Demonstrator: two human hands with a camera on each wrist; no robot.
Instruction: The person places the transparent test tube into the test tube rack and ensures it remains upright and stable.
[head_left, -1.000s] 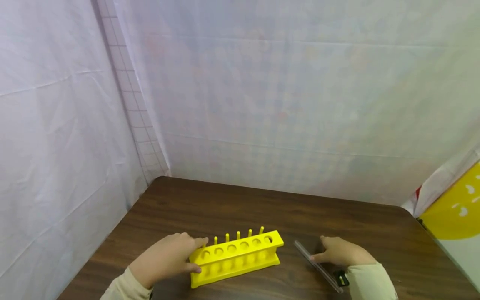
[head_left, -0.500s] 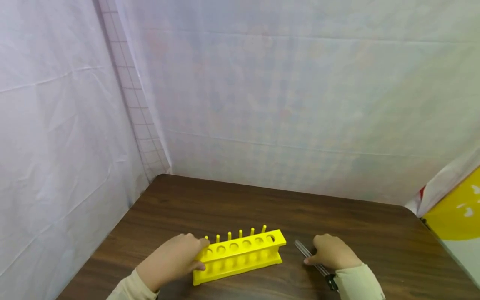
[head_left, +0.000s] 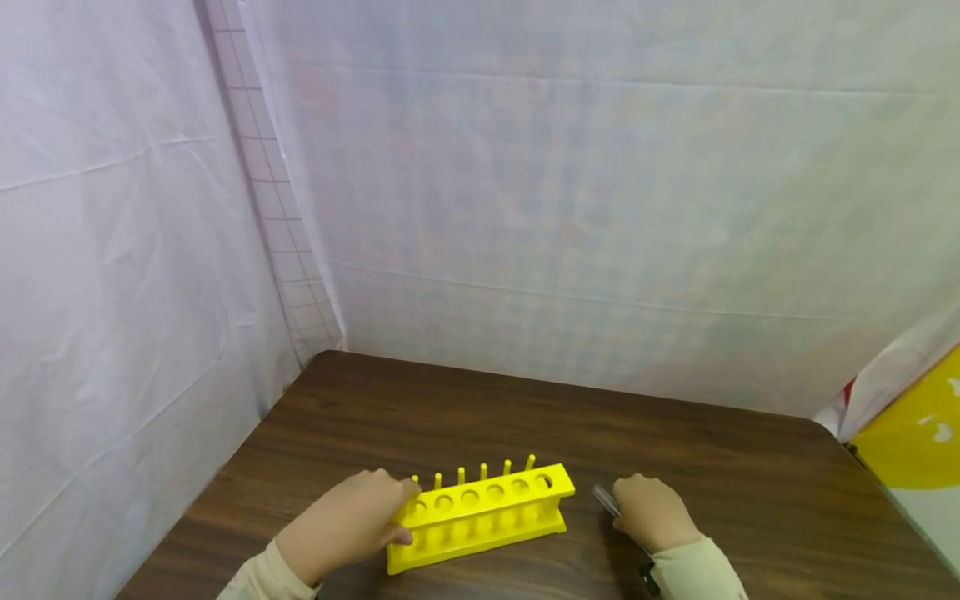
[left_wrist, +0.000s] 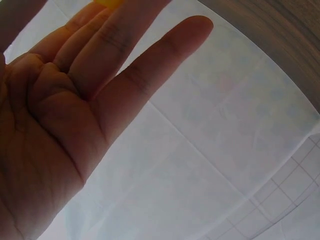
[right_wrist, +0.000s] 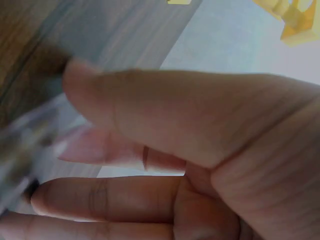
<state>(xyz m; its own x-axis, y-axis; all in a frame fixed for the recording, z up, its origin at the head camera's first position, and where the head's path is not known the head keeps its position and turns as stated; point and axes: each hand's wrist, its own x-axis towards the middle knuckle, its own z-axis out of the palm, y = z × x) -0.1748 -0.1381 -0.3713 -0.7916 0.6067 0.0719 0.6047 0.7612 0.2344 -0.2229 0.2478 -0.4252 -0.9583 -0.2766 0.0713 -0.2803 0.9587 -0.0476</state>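
A yellow test tube rack [head_left: 480, 510] stands upright on the table, with a row of round holes and several pegs behind them. My left hand [head_left: 347, 523] grips its left end, thumb in front and fingers behind. In the left wrist view only a sliver of the yellow rack [left_wrist: 109, 2] shows beyond the fingers. To the right of the rack, my right hand [head_left: 655, 512] holds a clear test tube [head_left: 606, 500], mostly covered by the hand. In the right wrist view the clear tube [right_wrist: 30, 132] is blurred, between thumb and fingers.
The brown wooden table [head_left: 450, 400] reaches back to a pale hanging curtain [head_left: 600, 208]. Another white curtain [head_left: 127, 250] hangs along the left side. A yellow patterned thing [head_left: 911, 442] lies beyond the table's right edge.
My right hand has moved left along the clear tube and closed round it, covering more of it. My left hand stays at the rack's end; the view has shifted slightly.
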